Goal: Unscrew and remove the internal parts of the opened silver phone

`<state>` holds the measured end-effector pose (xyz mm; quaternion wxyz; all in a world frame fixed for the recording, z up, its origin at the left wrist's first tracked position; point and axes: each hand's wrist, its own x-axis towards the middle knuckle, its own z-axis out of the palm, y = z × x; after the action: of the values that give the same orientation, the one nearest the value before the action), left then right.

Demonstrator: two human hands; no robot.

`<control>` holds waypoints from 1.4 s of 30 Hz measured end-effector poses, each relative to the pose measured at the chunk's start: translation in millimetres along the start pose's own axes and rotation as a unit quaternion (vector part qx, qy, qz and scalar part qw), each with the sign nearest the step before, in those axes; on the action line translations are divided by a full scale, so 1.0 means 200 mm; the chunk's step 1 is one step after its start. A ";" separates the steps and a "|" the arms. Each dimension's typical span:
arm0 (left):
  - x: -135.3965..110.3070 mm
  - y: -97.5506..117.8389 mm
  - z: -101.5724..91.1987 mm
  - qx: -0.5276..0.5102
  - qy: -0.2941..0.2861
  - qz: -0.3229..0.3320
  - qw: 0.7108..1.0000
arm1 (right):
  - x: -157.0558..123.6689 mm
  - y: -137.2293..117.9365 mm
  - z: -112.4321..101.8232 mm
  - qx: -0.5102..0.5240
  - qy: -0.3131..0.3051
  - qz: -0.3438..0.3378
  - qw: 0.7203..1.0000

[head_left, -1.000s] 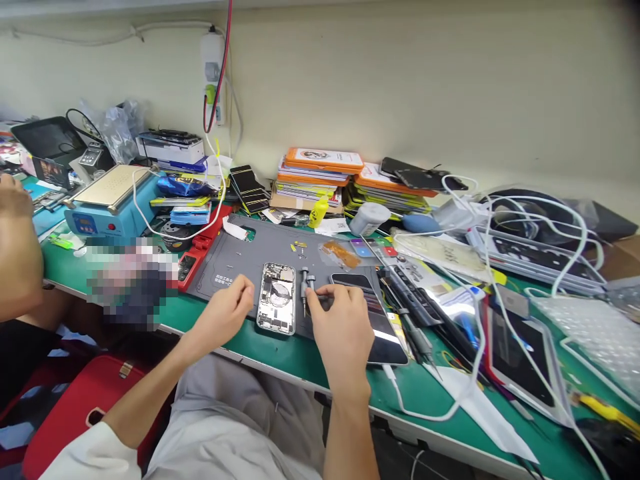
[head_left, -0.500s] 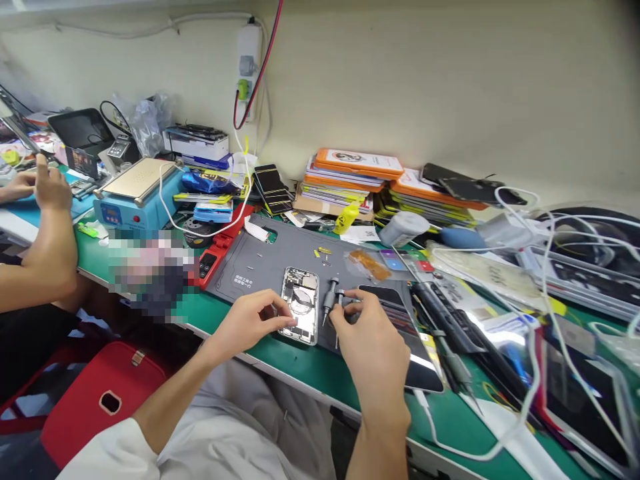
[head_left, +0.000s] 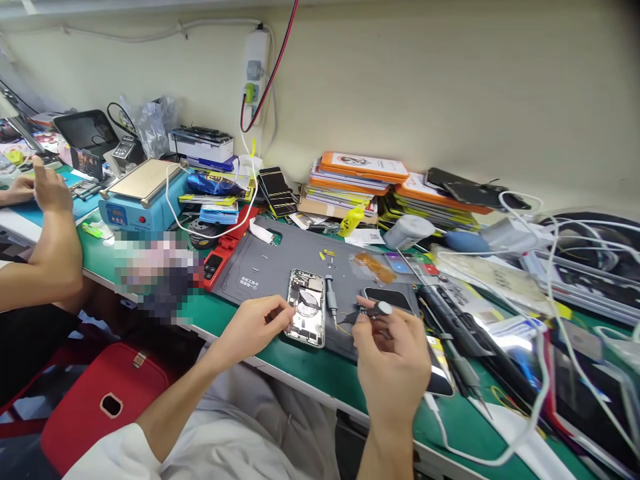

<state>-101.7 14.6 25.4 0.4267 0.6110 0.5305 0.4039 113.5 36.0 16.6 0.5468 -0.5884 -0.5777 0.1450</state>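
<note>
An opened phone point(head_left: 306, 310) lies on the grey mat point(head_left: 250, 257), its inner parts and a round coil showing. My left hand point(head_left: 257, 327) is at its left edge, thumb and forefinger closed with the tips touching the frame; anything pinched between them is hidden. Right of the phone, my right hand point(head_left: 393, 357) grips a small dark screwdriver point(head_left: 375, 309), raised above the mat, with its round cap tilted towards the right. Another grey screwdriver point(head_left: 331, 297) lies beside the phone. A dark-screened phone point(head_left: 387, 297) is partly behind my right hand.
Yellow bits point(head_left: 327, 255) and an orange film point(head_left: 375, 268) lie farther back on the mat. A red device point(head_left: 214, 267) borders its left side. Cables and tools, including a black pen-like tool point(head_left: 457, 320), crowd the right. A co-worker's hand point(head_left: 53, 190) is far left.
My right hand has lifted the screwdriver off beside the other one and moved right, tilting it over. My left fingertips have shifted slightly towards the phone's left edge.
</note>
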 end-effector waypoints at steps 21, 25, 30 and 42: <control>0.03 -0.02 -0.03 -0.020 -0.018 0.047 0.999 | -0.15 -0.08 0.10 0.406 0.008 0.227 0.885; 0.03 -0.01 -0.03 -0.013 -0.025 0.057 0.998 | -0.19 -0.07 0.09 0.378 0.001 0.182 0.908; 0.03 -0.01 -0.02 0.000 -0.025 0.070 0.997 | -0.21 -0.07 0.10 0.343 0.005 0.131 0.930; 0.03 0.00 -0.03 0.021 -0.038 0.088 0.995 | -0.21 -0.09 0.11 0.316 0.035 0.088 0.944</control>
<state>-106.3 20.3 27.3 0.3966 0.6790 0.4664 0.4051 75.1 5.7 3.6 0.7096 -0.4386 -0.4290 0.3466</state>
